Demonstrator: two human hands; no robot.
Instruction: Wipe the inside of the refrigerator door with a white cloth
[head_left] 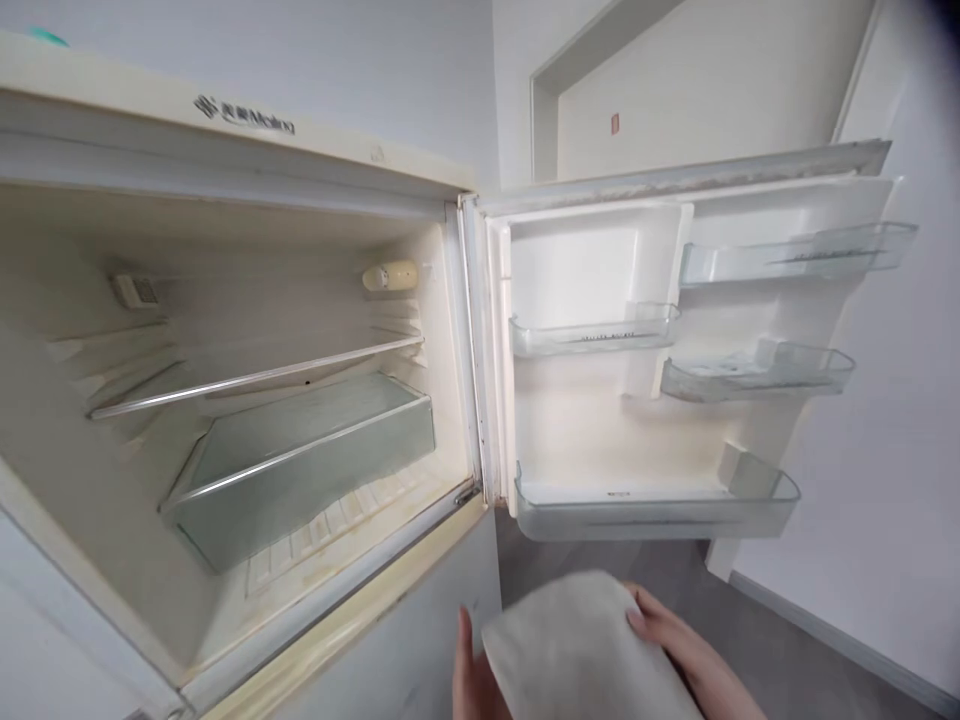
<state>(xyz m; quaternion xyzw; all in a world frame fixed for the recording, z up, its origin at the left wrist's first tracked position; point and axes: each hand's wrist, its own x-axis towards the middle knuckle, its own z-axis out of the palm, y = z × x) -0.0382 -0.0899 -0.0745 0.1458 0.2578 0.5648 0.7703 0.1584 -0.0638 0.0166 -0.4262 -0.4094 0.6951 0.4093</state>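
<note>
Got the folded cloth (pixel 581 650) pinched in both hands, left hand (pixel 471 680) and right hand (pixel 686 650), low by the fridge (pixel 247 120) front's bottom edge, so I'd keep that grip flat and wipe the glass shelf (pixel 255 378) back-to-front.

Both hands sit at six o'clock, mostly covered by the folded grey cloth (pixel 581 650) they hold. Of the left hand (pixel 471 675) only a thumb and a strip of palm show; the rest is behind the cloth or cut off by the bottom edge. The right hand (pixel 675 640) shows fingers on the cloth's edge, and its wrist runs out of the picture. The cloth's lower part is also cut off. The fridge (pixel 247 380) loses its left side and lower body at nine and seven o'clock. The brand lettering (pixel 244 115) at eleven o'clock is too blurred to read with certainty.
</note>
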